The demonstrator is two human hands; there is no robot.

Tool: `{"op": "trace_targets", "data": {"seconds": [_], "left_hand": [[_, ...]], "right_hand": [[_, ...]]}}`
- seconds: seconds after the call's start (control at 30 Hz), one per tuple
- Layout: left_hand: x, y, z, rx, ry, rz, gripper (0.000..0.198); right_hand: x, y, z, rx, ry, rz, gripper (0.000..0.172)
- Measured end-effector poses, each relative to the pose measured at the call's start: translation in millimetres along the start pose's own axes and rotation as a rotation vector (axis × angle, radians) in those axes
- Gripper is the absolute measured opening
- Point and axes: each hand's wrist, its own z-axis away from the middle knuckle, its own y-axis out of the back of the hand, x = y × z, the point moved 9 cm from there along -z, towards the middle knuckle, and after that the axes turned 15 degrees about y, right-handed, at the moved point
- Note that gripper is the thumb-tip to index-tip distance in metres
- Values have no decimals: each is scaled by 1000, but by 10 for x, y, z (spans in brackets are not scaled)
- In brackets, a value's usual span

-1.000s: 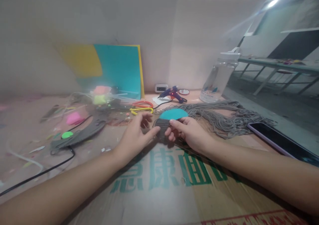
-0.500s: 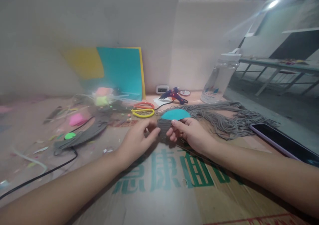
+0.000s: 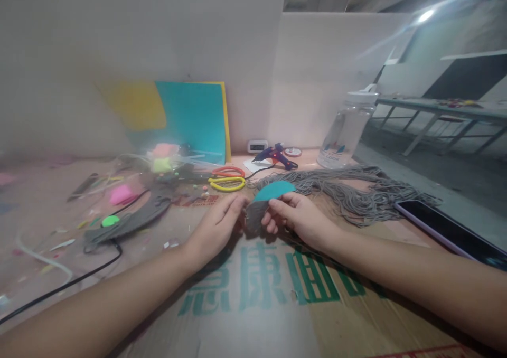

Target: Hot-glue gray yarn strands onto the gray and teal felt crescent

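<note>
A teal foam disc, partly wrapped in grey yarn, is held just above the cardboard sheet. My right hand pinches its right side, thumb on top. My left hand is closed against the grey wrapped part on the left. A loose bundle of grey yarn trails from the disc to the right.
Yellow and orange scissors and a blue glue gun lie behind my hands. A clear water bottle stands at the back right, a phone at the right. Teal and yellow foam sheets lean on the wall. Foam scraps and a black cable lie left.
The disc has tilted and shifted slightly left, with more grey wrapping facing me. My left fingers have closed in on its left edge.
</note>
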Motion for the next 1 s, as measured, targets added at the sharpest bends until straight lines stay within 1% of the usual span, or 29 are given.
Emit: {"op": "trace_targets", "data": {"seconds": [0.07, 0.1, 0.17, 0.23, 0.33, 0.47, 0.53, 0.73, 0.83, 0.87, 0.9, 0.93, 1.0], "left_hand": [[-20, 4, -2, -5, 4, 40, 36], [-29, 24, -7, 11, 8, 52, 33], [-18, 88, -9, 84, -8, 20, 29], [23, 120, 2, 148, -43, -86, 31], [72, 45, 18, 130, -81, -252, 25], [87, -10, 20, 118, -89, -349, 23], [73, 8, 6, 120, -67, -326, 21], [3, 104, -48, 119, 3, -112, 22], [-27, 143, -69, 131, 26, -32, 22], [-42, 155, -77, 135, 38, -7, 21], [-52, 167, -85, 137, 47, 15, 21], [-62, 174, -92, 135, 53, 35, 20], [-81, 173, -107, 118, 66, 66, 20]], "right_hand": [[-11, -3, -9, 5, 2, -16, 36], [-19, 3, -14, 13, 7, -27, 35], [-38, 23, -20, 32, 20, -54, 35], [-53, 42, -26, 38, 34, -70, 35], [-58, 69, -34, 36, 45, -88, 37], [-25, 42, -38, -11, 21, -111, 40], [-30, 10, -39, -42, 26, -99, 42], [-55, -48, -28, -71, 63, -20, 44], [-66, -74, -28, -142, 90, 41, 56], [-90, -51, -40, -151, 118, 70, 57], [-130, 4, -63, -132, 159, 95, 56], [-188, 94, -93, -78, 212, 114, 53], [-321, 322, -142, 83, 316, 134, 46]]}}
